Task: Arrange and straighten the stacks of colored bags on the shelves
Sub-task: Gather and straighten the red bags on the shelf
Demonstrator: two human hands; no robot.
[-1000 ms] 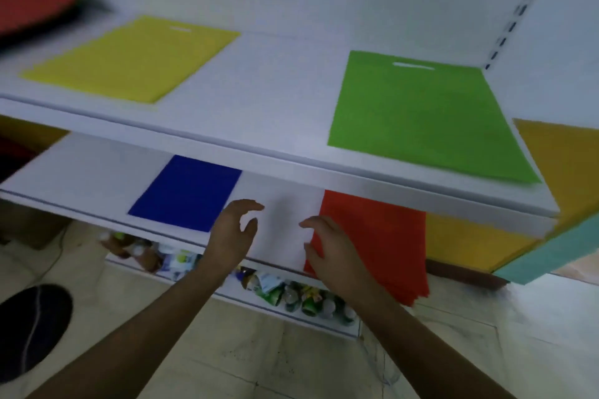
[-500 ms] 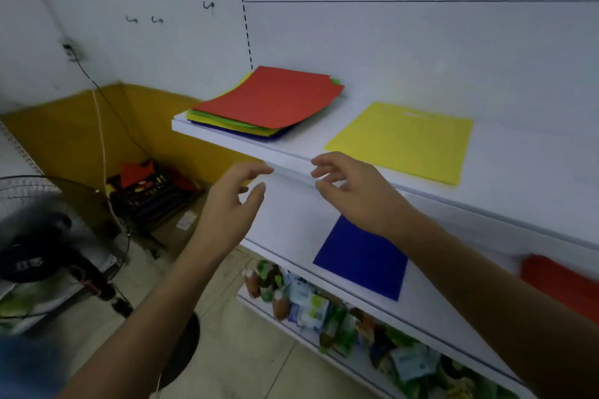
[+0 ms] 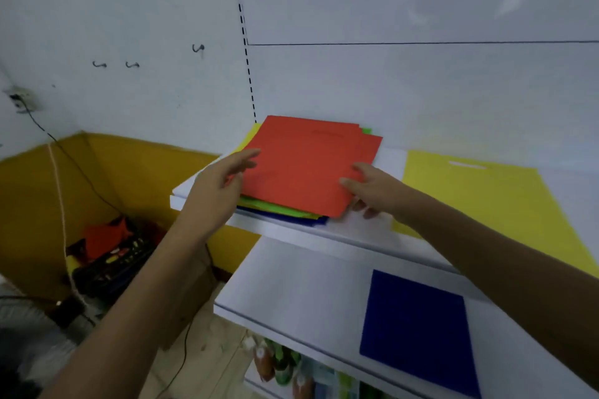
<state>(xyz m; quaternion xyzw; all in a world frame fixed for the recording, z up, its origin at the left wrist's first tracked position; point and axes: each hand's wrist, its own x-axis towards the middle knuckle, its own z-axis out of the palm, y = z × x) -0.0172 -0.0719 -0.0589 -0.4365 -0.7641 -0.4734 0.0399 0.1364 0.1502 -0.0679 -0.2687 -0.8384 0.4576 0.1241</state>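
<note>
Under the red bag [image 3: 311, 168], lower bags [image 3: 278, 208] show only edges.

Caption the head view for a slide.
Both hands, left hand and right hand, flank the red-topped bag stack on the upper shelf.

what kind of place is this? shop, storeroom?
Probably a small shop, maybe its stock corner. White slotted-upright shelving holds flat colored bags: a mixed stack topped red, a yellow one, a blue one. Packaged goods fill the bottom shelf.
</note>
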